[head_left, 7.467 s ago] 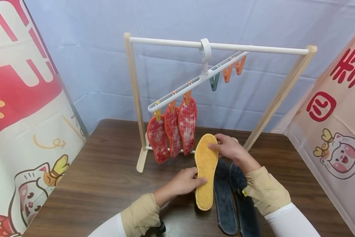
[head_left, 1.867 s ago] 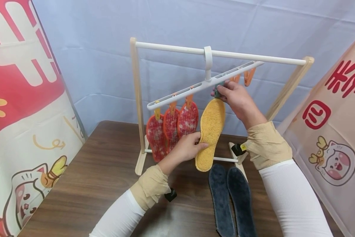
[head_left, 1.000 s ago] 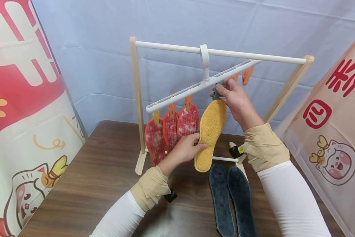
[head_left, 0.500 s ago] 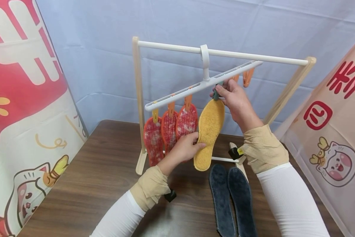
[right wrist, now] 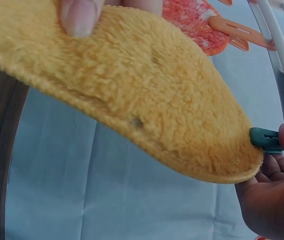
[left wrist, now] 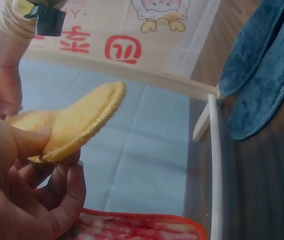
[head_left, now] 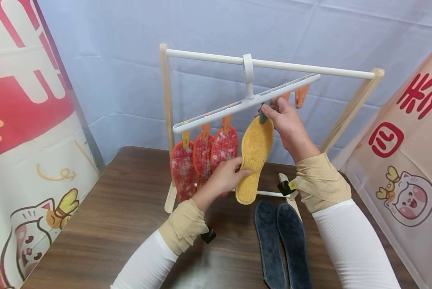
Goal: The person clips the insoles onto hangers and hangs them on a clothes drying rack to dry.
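Note:
A fuzzy yellow insole (head_left: 256, 154) hangs upright below the white clip hanger (head_left: 219, 115). Thumb and fingers of my left hand (head_left: 227, 176) pinch its left edge, low down. My right hand (head_left: 287, 122) pinches a dark green clothespin (head_left: 262, 114) at the hanger's middle. In the right wrist view the jaws of the green clothespin (right wrist: 265, 139) overlap the toe end of the insole (right wrist: 146, 90). Three red-and-white insoles (head_left: 182, 170) hang to the left, from one yellow clothespin (head_left: 185, 138) and two orange ones (head_left: 227, 123).
The hanger hooks over a wooden stand's white top rail (head_left: 302, 68). Orange clothespins (head_left: 301, 95) hang at its right end, one partly behind my right hand. Two dark grey insoles (head_left: 270, 245) lie side by side on the brown table (head_left: 129, 224), in front of the stand's right foot.
Earlier both hands held the yellow insole low over the table. It has risen to the hanger, and my right hand has moved from the insole to the green clothespin. Lately the insole rose slightly.

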Demonstrator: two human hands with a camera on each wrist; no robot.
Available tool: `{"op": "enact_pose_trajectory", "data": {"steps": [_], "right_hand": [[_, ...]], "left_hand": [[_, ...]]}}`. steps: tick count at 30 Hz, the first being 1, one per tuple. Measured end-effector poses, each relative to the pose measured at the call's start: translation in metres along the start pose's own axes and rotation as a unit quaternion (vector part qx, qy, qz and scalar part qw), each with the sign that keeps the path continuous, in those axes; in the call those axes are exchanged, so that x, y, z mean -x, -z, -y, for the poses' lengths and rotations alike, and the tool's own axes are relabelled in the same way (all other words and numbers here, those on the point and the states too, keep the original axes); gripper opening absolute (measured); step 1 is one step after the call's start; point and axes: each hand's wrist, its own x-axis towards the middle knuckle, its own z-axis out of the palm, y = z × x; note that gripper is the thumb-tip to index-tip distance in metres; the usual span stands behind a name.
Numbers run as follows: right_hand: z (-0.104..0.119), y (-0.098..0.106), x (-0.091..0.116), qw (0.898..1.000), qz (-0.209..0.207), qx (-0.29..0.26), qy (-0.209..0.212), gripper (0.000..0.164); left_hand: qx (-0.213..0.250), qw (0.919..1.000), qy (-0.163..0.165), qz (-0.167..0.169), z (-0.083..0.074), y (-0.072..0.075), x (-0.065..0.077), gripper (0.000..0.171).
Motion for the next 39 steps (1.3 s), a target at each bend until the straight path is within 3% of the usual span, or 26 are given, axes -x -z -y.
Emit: {"op": "enact_pose_trajectory", "data": {"steps": [12, 20, 26, 39], "right_hand": [[-0.002, 0.000, 0.005, 0.999, -0.026, 0.028, 0.000, 0.023], [-0.002, -0.002, 0.007, 0.996, -0.045, 0.072, -0.007, 0.036], [-0.002, -0.004, 0.007, 0.996, -0.051, 0.076, -0.014, 0.041], [-0.012, -0.003, 0.001, 0.997, -0.040, 0.064, -0.025, 0.054]], "left_hand": [[-0.009, 0.9999, 0.001, -0.008, -0.003, -0.001, 0.000, 0.024], [-0.014, 0.9997, 0.020, -0.003, 0.007, 0.003, -0.001, 0.029], [-0.037, 0.9990, 0.024, 0.005, 0.013, 0.003, -0.004, 0.032], [-0.062, 0.9952, 0.065, 0.038, 0.030, -0.004, -0.015, 0.040]]}}
